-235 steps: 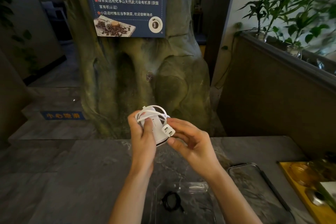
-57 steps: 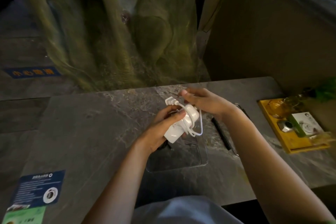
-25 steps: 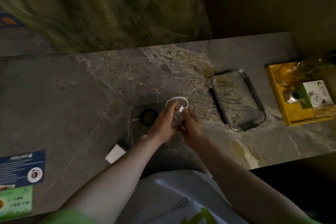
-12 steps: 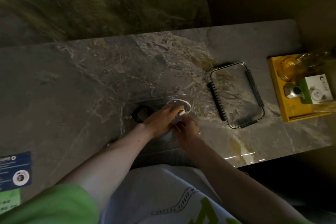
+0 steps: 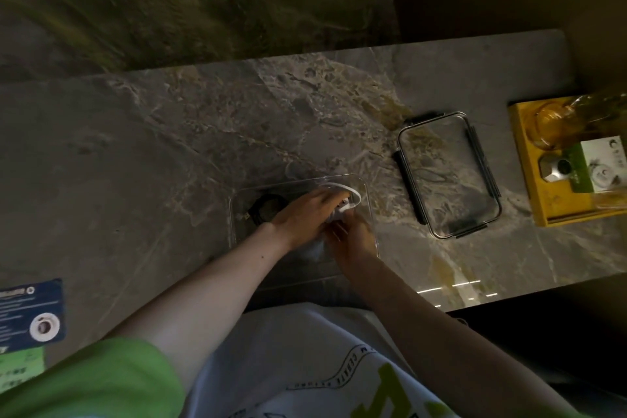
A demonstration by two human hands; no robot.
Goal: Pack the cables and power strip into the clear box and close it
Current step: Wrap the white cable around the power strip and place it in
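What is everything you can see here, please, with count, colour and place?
clear box: 1, transparent, table centre
black cable: 1, black, coiled in the box's left end
power strip: 1, white, in the box's right end
lid: 1, clear with black clips, on table right of box
tray: 1, yellow, far right, holding a glass vessel and a green-white carton
card: 1, blue, table's left edge
table: 1, grey marble
hands: 2, left hand and right hand holding the power strip

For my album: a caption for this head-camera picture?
Left hand and right hand hold the power strip in the clear box beside a black cable; the lid lies apart.
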